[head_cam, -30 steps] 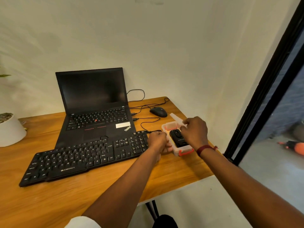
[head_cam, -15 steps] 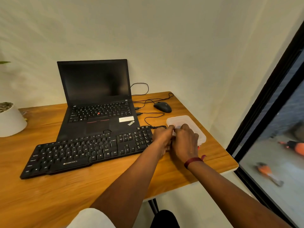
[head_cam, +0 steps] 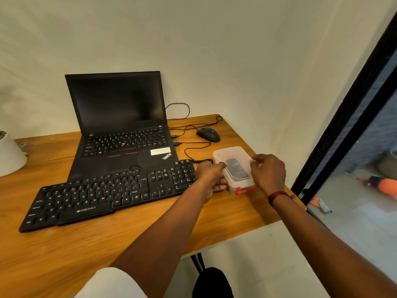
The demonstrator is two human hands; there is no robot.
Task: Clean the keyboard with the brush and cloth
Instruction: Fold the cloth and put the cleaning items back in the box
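A black keyboard [head_cam: 103,196] lies on the wooden desk [head_cam: 86,244] in front of a laptop. Right of it sits a clear plastic box [head_cam: 233,157] with a lid on top and red clasps; a dark object shows through the lid. My left hand [head_cam: 211,176] grips the box's left side near the keyboard's right end. My right hand [head_cam: 268,172] holds the box's right side, fingers on the lid edge. No brush or cloth is visible outside the box.
An open black laptop [head_cam: 122,125] stands behind the keyboard. A black mouse [head_cam: 208,134] and cables lie at the back right. A white pot [head_cam: 9,155] sits at the far left. The desk's right edge is close to a dark-framed glass door [head_cam: 348,117].
The box's lid, raised a second ago, now lies flat on the box. Both hands have spread to the box's two sides.
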